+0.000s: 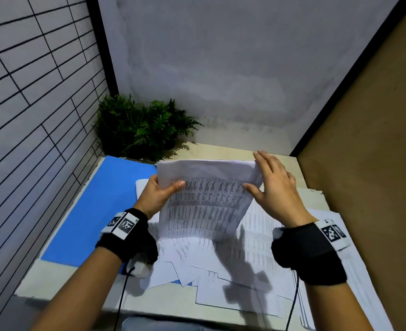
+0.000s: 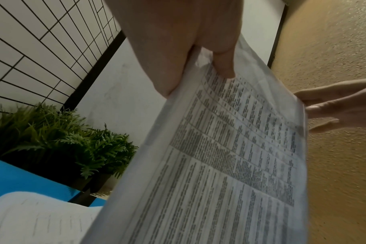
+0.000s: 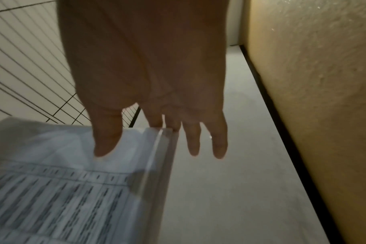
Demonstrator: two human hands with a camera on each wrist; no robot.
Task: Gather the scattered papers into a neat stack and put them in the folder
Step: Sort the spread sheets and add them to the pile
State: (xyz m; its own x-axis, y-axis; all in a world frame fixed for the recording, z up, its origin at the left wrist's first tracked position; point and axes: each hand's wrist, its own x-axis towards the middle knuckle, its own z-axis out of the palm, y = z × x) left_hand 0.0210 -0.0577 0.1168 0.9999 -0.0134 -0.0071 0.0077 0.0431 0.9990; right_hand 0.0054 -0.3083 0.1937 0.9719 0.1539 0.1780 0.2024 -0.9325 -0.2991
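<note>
A stack of printed papers (image 1: 204,201) stands tilted on its lower edge above the desk. My left hand (image 1: 159,192) pinches its left edge, thumb on the front face, fingers behind. My right hand (image 1: 271,185) lies against the right edge with straight fingers and the thumb on the front. The left wrist view shows the stack of papers (image 2: 230,165) with the thumb and a finger clamped on it. In the right wrist view the straight fingers (image 3: 194,140) reach past the stack of papers (image 3: 73,189). A blue folder (image 1: 97,206) lies flat at the left. More loose papers (image 1: 245,266) lie scattered below.
A green fern plant (image 1: 144,130) sits in the back left corner behind the folder. A tiled wall (image 1: 30,115) runs along the left and a brown panel (image 1: 376,139) along the right. The desk's front edge (image 1: 125,309) is near my arms.
</note>
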